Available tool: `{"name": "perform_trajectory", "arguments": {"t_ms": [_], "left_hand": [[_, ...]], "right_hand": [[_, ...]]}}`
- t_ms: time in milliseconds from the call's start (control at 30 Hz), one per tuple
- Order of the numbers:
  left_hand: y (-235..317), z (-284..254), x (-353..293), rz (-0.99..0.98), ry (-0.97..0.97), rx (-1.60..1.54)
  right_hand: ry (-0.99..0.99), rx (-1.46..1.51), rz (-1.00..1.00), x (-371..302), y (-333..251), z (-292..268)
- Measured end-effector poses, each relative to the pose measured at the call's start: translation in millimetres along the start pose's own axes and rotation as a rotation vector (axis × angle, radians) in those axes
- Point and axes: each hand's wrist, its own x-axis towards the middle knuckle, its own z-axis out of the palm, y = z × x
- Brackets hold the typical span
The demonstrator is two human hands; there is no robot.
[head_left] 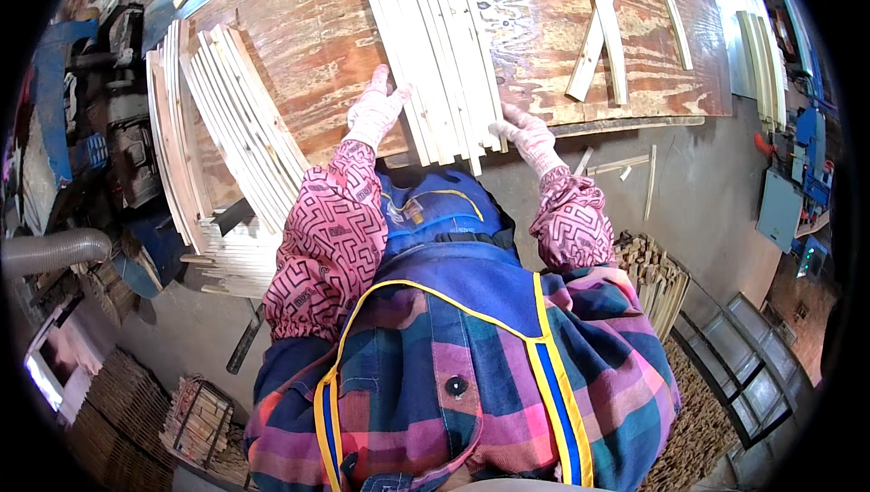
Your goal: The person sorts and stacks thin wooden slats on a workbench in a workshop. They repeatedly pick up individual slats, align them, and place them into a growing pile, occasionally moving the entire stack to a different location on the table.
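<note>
- We have a bundle of pale wooden strips [439,66] lying lengthwise in front of us on the plywood tabletop [299,16], running from the far edge to the near one, between our two hands.
- Our left hand [370,116] is spread wide on the left side of the bundle, thumb and fingers well apart, with one digit against or just beside the outermost strip; it is not wrapped around anything.
- Our right hand [530,134] is at the right side, by the near ends, its fingertips at the edge; we cannot tell whether they pinch a strip or only press on it.
- The near ends are uneven, one strip jutting out nearer to us than its neighbours.
- We judge the step in hand to be gathering and lining up these strips from both sides.
- The next move, in our view, calls for even pressure inward from both hands and a push on the near ends to level them, without letting the outer strips slide apart.
- Another row of strips [240,120] lies to the left, and two crossed strips [610,43] lie farther right.
</note>
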Motion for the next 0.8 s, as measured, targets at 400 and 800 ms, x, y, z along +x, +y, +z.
{"name": "perform_trajectory", "arguments": {"t_ms": [400,800], "left_hand": [[-3,1,13,0.019,-0.065,-0.091],[34,56,57,0.173,0.022,-0.056]], "right_hand": [[0.056,-0.395,-0.108,18,59,-28],[0.171,0.097,0.183,-15,6,-29]]}}
